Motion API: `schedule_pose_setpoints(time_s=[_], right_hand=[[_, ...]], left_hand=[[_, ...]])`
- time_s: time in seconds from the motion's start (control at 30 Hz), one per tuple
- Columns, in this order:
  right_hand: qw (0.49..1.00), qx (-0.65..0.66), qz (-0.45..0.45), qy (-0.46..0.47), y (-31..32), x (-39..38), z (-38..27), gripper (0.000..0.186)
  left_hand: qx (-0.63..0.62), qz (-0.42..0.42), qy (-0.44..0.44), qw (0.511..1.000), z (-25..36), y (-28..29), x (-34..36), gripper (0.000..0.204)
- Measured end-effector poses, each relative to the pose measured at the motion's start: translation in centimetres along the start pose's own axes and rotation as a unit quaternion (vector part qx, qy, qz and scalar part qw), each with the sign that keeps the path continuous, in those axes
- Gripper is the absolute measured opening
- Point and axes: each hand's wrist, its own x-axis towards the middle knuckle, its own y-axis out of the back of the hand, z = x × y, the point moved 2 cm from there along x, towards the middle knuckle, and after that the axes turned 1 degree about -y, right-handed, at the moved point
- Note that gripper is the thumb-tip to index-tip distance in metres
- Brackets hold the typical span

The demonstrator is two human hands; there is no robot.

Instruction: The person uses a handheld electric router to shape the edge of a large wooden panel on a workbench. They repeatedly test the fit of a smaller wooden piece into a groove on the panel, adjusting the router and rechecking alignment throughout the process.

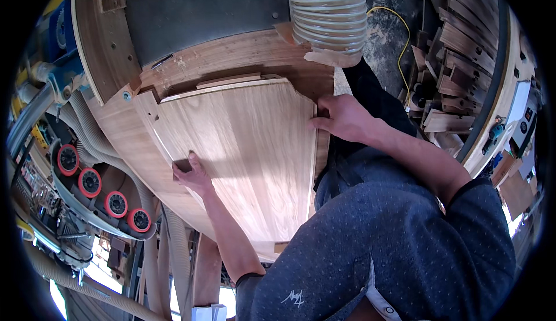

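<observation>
A pale wooden panel (249,153) with a clipped far right corner lies flat in front of me on a larger wooden board (127,135). My left hand (196,176) grips the panel's left edge, thumb on top, beside a small dark brown patch or block. At the far right edge, near the clipped corner, my right hand (350,119) has its fingers closed on the panel's rim. A wooden strip (229,81) sits against the far edge of the panel. What lies under the panel is hidden.
A ribbed clear hose (327,14) comes down beyond the panel, next to a dark flat surface (202,8). Red-rimmed rollers (90,182) stand at the left. Stacked wood pieces (460,60) and a yellow cord (403,51) are at the right.
</observation>
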Motion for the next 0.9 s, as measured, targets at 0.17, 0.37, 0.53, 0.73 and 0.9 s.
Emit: schedule_pose_setpoints(time_s=[0.17,0.37,0.53,0.73,0.9], right_hand=[[0.989,0.06,0.117,0.071,0.7,0.7,-0.9,0.049],[0.968,0.023,0.19,0.16,0.7,1.9,-2.7,0.05],[0.944,-0.021,0.261,0.202,0.7,3.5,-3.5,0.048],[0.951,-0.039,0.217,0.217,1.0,4.4,-4.4,0.037],[0.957,-0.013,0.198,0.213,1.2,4.8,-4.6,0.036]], left_hand=[[-0.001,-0.002,0.004,1.0,-0.1,-0.3,0.2,0.119],[-0.003,0.011,-0.007,1.0,-0.1,-0.3,0.0,0.12],[-0.004,0.011,-0.011,1.0,0.3,-0.2,-0.2,0.119],[-0.003,0.021,-0.013,1.0,0.3,-0.2,-0.4,0.12],[-0.006,0.015,-0.001,1.0,0.6,-0.1,-0.5,0.119]])
